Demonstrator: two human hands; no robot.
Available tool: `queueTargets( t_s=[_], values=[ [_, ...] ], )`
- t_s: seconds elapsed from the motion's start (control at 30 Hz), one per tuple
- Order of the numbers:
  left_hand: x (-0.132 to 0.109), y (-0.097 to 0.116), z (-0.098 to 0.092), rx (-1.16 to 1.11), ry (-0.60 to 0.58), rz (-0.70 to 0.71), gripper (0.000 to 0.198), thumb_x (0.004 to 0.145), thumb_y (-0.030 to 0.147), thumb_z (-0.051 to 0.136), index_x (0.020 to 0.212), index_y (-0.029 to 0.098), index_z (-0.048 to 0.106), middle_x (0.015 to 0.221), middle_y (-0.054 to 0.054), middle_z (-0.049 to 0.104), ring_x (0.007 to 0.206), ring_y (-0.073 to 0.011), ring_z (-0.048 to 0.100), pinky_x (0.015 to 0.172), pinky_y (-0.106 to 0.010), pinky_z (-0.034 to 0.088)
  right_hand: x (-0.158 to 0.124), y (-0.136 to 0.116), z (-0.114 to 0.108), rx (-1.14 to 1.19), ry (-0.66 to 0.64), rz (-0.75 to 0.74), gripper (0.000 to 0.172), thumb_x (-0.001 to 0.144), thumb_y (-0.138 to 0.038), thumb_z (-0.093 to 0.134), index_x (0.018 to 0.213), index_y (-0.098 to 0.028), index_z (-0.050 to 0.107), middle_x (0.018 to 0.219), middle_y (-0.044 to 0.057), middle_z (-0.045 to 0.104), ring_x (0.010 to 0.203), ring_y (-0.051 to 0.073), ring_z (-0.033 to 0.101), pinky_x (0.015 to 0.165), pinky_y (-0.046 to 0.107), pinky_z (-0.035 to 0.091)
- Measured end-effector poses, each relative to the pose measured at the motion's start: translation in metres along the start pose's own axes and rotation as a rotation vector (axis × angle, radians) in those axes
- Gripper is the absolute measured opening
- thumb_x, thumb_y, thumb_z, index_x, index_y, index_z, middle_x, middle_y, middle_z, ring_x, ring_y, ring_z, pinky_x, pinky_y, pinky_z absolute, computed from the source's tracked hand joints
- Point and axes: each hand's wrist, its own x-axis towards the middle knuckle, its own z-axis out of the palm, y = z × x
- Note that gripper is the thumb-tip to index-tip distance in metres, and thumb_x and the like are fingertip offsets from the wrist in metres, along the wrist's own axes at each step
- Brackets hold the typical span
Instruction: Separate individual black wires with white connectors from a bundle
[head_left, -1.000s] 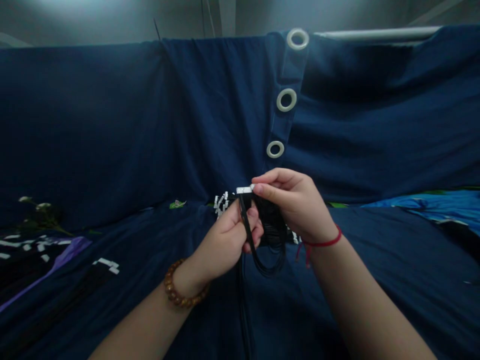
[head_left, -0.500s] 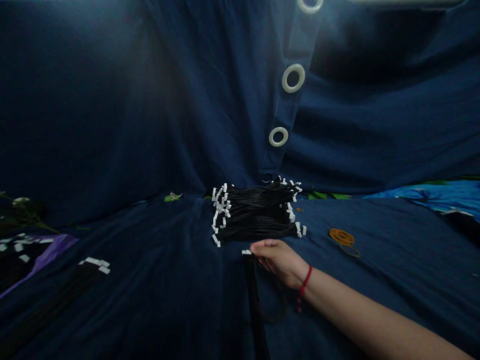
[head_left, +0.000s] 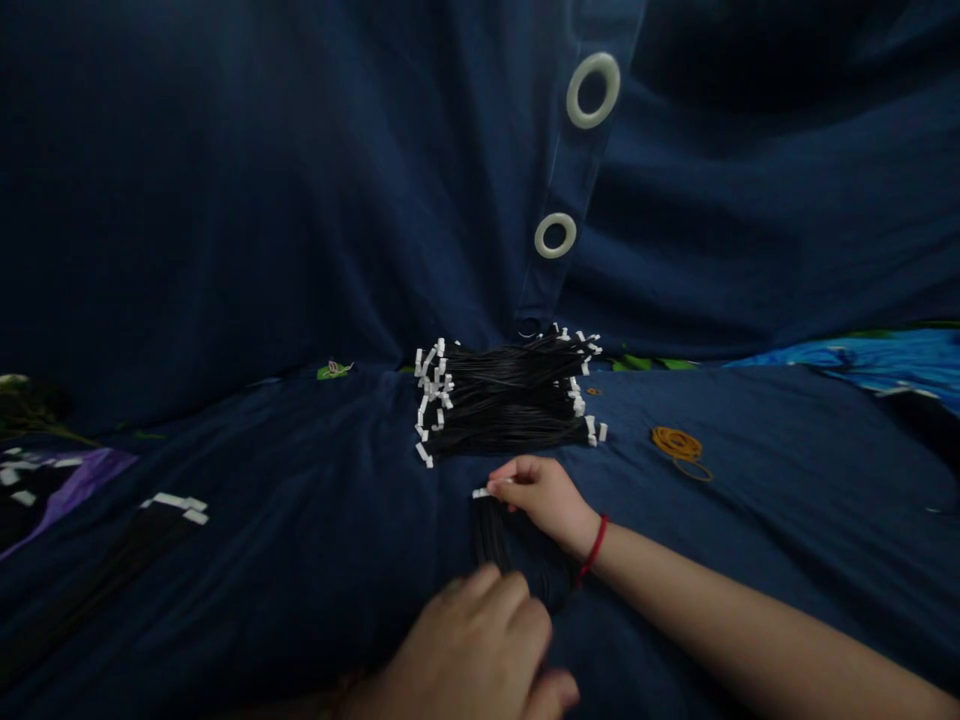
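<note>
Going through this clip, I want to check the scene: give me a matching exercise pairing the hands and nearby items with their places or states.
Things:
1. right hand
2. left hand
3. orange rubber bands
4. stacked black wires

Places or states:
A. on the navy cloth, right of the stacked black wires
B. pinching a white connector at the top of a black wire bundle
C. lowest in view, by the bundle's lower part
D. heaped, with white connectors at their ends

Pairs: 1-B; 2-C; 3-A; 4-D

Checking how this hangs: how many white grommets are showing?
2: the upper grommet and the lower grommet, both in the strip of the navy curtain; more may lie above the view.
</note>
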Motion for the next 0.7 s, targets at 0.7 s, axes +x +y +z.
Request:
queueTargets(
  t_s=[0.7],
  values=[
    [0.042,-0.048,-0.073,0.920,0.232,0.151,0.046,0.078,0.058,0.044,0.088,0.015,0.056,0.084,-0.007,0.060,0.079,-0.0232,0.055,0.071,-0.036,0.045,-0.007,0.000,-0.004,-0.012,-0.138,-0.184,0.017,0.086,-0.028,0.054,0.087,-0.011,0.058,0.078,0.000,0.059,0.066,0.010,0.057,0.062,0.027,0.049]
  ],
)
